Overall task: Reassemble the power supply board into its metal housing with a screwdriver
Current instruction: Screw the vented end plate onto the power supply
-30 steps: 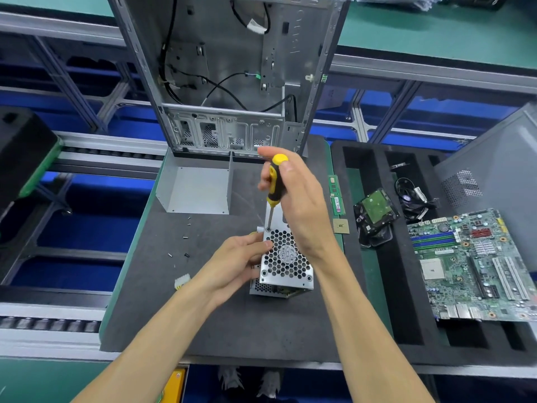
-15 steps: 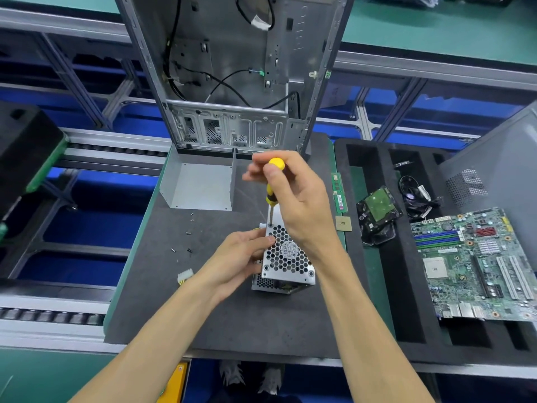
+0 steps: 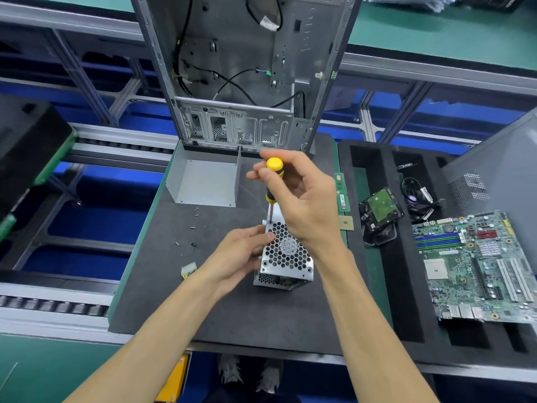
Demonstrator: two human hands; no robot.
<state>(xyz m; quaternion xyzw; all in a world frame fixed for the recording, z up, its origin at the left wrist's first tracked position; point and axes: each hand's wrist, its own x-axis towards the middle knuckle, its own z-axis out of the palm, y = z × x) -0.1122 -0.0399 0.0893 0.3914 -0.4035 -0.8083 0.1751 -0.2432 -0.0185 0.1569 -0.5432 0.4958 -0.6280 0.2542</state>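
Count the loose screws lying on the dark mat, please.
4 that I can make out: two near the open grey metal tray, one below them, and a pair lowest, and. That makes 5; hands may hide more.

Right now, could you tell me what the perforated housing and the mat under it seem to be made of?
The silver perforated power supply housing looks like bare sheet metal: shiny, with punched hexagonal holes. The dark grey work mat looks like matte foam or rubber: dull, finely speckled, no glare.
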